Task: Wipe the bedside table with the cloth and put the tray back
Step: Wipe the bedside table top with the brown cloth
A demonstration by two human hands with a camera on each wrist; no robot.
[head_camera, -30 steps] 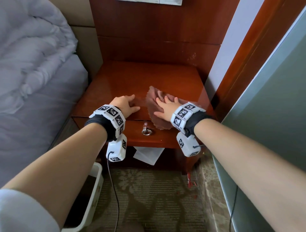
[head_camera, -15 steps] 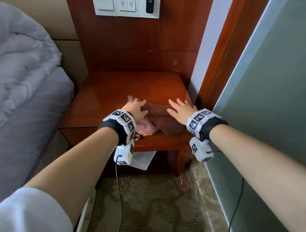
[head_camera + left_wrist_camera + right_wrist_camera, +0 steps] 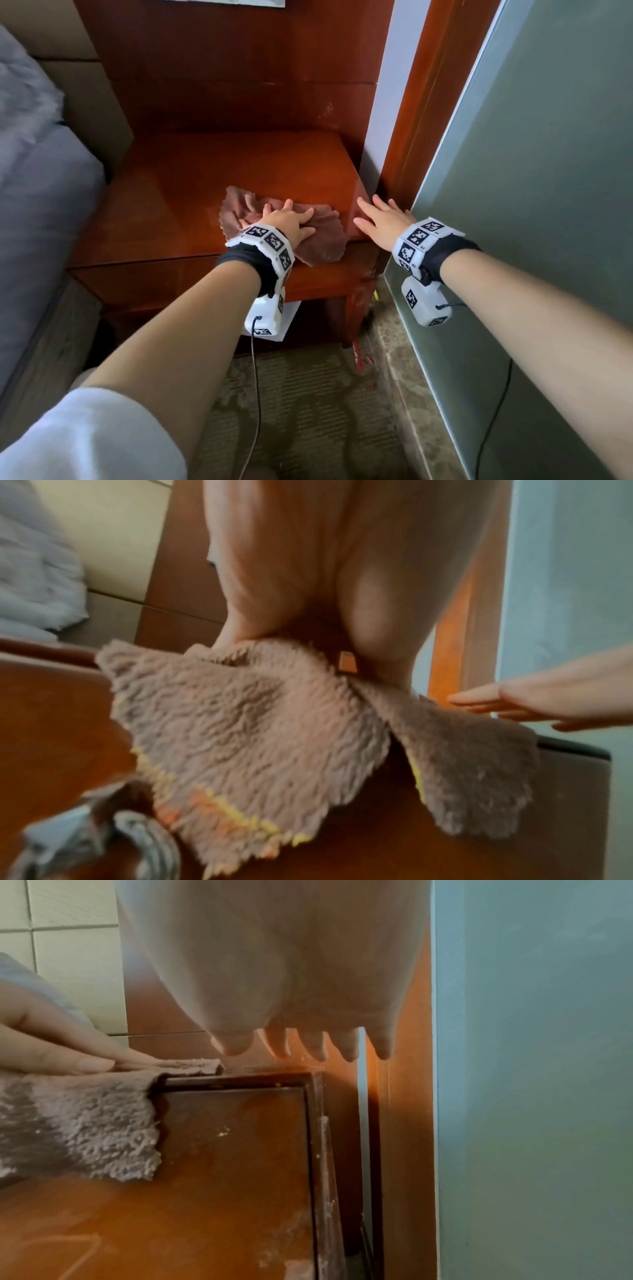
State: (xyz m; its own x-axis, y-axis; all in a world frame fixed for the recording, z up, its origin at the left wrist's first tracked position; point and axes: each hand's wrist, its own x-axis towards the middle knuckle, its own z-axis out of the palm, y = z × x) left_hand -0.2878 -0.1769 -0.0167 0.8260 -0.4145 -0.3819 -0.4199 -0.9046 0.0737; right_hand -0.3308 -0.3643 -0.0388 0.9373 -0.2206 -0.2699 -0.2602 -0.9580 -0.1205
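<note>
A brown fluffy cloth (image 3: 322,243) lies on the front right part of the red-brown bedside table (image 3: 205,178), its edge hanging over the front. My left hand (image 3: 287,222) presses flat on it with spread fingers; in the left wrist view the palm sits on the cloth (image 3: 257,723). My right hand (image 3: 380,219) is off the cloth with straight fingers, at the table's right edge. In the right wrist view its fingertips (image 3: 308,1047) hover over the table's right corner (image 3: 240,1080), with the left hand (image 3: 61,1047) on the cloth (image 3: 85,1123). No tray is in view.
A bed with grey sheet (image 3: 34,205) stands close on the left. A wooden door frame (image 3: 411,120) and a frosted glass panel (image 3: 548,171) close off the right. A white sheet (image 3: 291,315) lies under the table, above patterned carpet (image 3: 308,411).
The right hand has come off the cloth and moved to the table's right edge. The left hand has moved from the bare tabletop onto the cloth and now presses it.
</note>
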